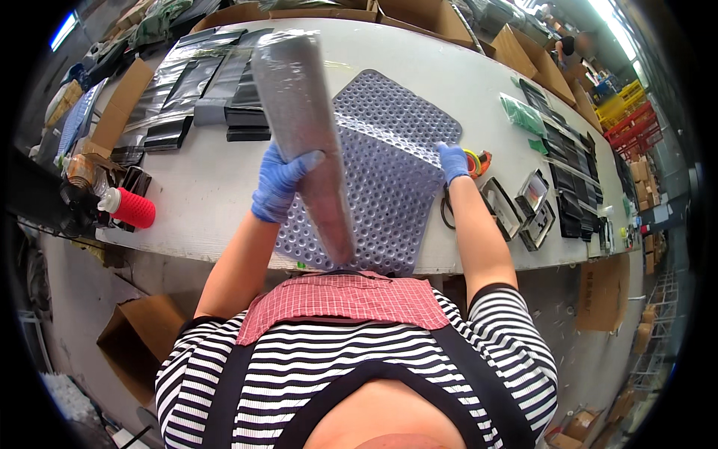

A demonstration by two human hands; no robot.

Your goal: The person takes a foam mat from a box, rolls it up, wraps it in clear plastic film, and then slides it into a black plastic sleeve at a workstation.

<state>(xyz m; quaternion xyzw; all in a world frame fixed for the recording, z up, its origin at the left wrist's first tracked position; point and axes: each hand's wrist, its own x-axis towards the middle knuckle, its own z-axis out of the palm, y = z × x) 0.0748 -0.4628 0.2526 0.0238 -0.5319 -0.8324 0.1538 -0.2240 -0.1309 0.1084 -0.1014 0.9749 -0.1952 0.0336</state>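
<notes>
Left hand [278, 183]: blue-gloved, raised, fingers curled in a grip, forearm bare.
Right hand [453, 162]: blue-gloved, extended far, fingers pressed down, arm straight.

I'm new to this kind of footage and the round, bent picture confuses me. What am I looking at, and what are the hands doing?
There is no machine here: a person wears a wide-angle camera on the head, looking down, so straight edges curve. Both hands wear blue gloves. The left hand grips a long grey roll wrapped in clear film, raised above the white table. The right hand rests on the edge of a grey perforated mat lying flat. Nearby lie black pouches, a red-sleeved bottle and cardboard boxes.
</notes>
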